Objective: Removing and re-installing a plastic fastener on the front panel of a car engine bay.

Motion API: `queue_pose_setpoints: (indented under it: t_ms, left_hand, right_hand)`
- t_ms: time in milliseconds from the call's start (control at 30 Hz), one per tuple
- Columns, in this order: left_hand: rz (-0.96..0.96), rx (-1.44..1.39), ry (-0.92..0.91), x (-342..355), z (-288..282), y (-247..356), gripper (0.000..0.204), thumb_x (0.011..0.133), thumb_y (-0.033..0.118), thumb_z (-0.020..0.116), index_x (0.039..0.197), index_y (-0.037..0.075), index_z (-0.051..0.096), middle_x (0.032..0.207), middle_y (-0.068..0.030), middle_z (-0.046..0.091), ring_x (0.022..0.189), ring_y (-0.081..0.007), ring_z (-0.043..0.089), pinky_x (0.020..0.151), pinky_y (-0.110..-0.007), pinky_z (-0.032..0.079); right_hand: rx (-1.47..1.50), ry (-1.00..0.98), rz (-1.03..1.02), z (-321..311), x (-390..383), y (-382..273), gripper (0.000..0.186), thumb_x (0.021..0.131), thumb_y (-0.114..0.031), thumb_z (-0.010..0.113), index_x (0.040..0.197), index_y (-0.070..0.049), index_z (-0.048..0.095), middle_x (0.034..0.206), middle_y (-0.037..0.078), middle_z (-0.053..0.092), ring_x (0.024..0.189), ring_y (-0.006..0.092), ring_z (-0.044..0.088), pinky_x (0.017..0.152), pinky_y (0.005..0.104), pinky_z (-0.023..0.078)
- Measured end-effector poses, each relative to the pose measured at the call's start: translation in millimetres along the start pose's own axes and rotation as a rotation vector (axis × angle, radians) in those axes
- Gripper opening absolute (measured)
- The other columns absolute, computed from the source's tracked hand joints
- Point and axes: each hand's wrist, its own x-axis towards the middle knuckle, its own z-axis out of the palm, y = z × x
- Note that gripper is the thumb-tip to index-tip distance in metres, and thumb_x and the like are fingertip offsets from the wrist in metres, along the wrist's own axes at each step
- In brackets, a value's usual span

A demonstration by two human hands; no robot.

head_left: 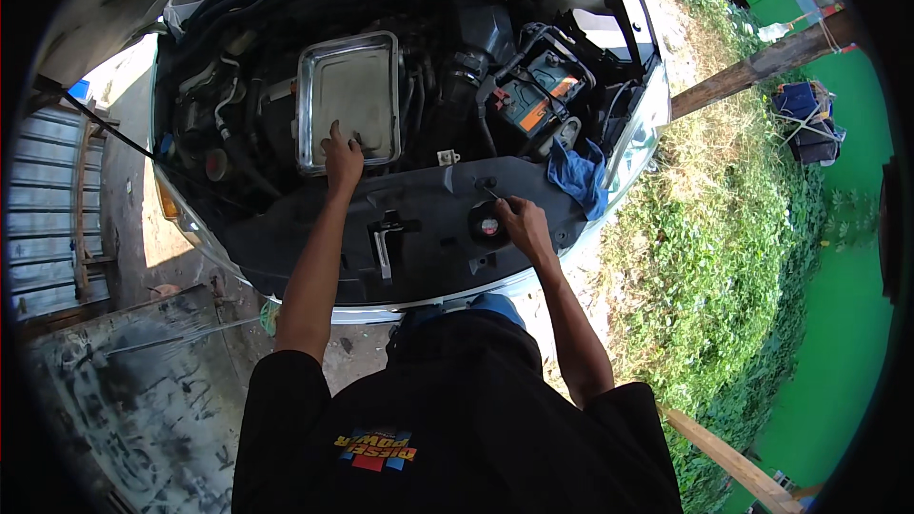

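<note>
A shallow rectangular metal tray [348,86] lies on top of the engine in the open engine bay. My left hand [343,160] is over the tray's near edge, its index finger stretched out and its fingers apart. A small dark thing shows beside those fingertips, too small to name. On the black plastic front cover [428,252], my right hand [525,227] has its fingers curled at the right edge of a round black piece [489,226] with a red and white centre. My right fingers partly hide that edge.
Right of the engine sits a car battery [538,95] with an orange label. A blue cloth [578,179] drapes over the right front corner. A hood prop rod [105,121] slants at left. Grass [724,257] and a wooden post [752,67] stand to the right.
</note>
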Motion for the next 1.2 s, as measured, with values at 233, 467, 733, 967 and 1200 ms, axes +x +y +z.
queue_pose_setpoints:
  t_ms: [233, 467, 733, 967, 1200]
  left_hand:
    - [0.657, -0.377, -0.267, -105.9, -3.4, 95.7, 0.018, 0.089, 0.006, 0.067, 0.107, 0.003, 0.067, 0.105, -0.0104, 0.059, 0.102, -0.0311, 0.062, 0.09, -0.044, 0.05]
    - [0.69, -0.194, -0.289, -134.8, 35.9, 138.7, 0.016, 0.087, 0.007, 0.069, 0.102, 0.002, 0.065, 0.103, -0.011, 0.059, 0.105, -0.0317, 0.06, 0.094, -0.043, 0.049]
    - [0.618, -0.299, -0.372, -131.0, 47.4, 141.4, 0.02, 0.09, 0.007, 0.067, 0.105, -0.001, 0.059, 0.108, -0.0178, 0.055, 0.103, -0.0383, 0.06, 0.092, -0.045, 0.049]
    - [0.531, -0.272, -0.373, -131.9, 53.0, 145.1, 0.018, 0.089, 0.008, 0.067, 0.102, -0.002, 0.059, 0.106, -0.0191, 0.056, 0.101, -0.0396, 0.061, 0.091, -0.046, 0.05]
    - [0.466, -0.19, -0.369, -121.2, 76.8, 147.6, 0.024, 0.089, 0.015, 0.07, 0.101, -0.004, 0.06, 0.106, -0.0232, 0.056, 0.101, -0.0425, 0.061, 0.093, -0.047, 0.049]
  right_hand:
    - [-0.106, 0.092, -0.064, 6.7, 11.7, 11.2, 0.043, 0.097, -0.037, 0.06, 0.105, 0.003, 0.072, 0.085, 0.026, 0.071, 0.083, 0.0411, 0.071, 0.073, 0.0412, 0.053]
    - [0.685, -0.253, 0.454, -3.2, 26.6, 9.6, 0.037, 0.098, -0.038, 0.061, 0.079, -0.006, 0.062, 0.057, -0.004, 0.046, 0.043, 0.0093, 0.036, 0.042, 0.0265, 0.027]
    - [1.233, -0.547, 0.668, 12.4, 29.1, 32.7, 0.038, 0.099, -0.042, 0.06, 0.076, -0.015, 0.049, 0.055, -0.011, 0.029, 0.04, 0.0048, 0.02, 0.039, 0.023, 0.017]
    - [0.806, -0.26, 0.48, 21.8, 25.2, 27.7, 0.043, 0.1, -0.043, 0.057, 0.081, -0.006, 0.065, 0.055, 0.001, 0.051, 0.041, 0.0136, 0.047, 0.039, 0.0302, 0.034]
    - [-0.006, 0.106, 0.19, 38.0, 18.3, 9.8, 0.051, 0.104, -0.045, 0.045, 0.111, -0.001, 0.071, 0.093, 0.027, 0.072, 0.092, 0.048, 0.068, 0.082, 0.0516, 0.051]
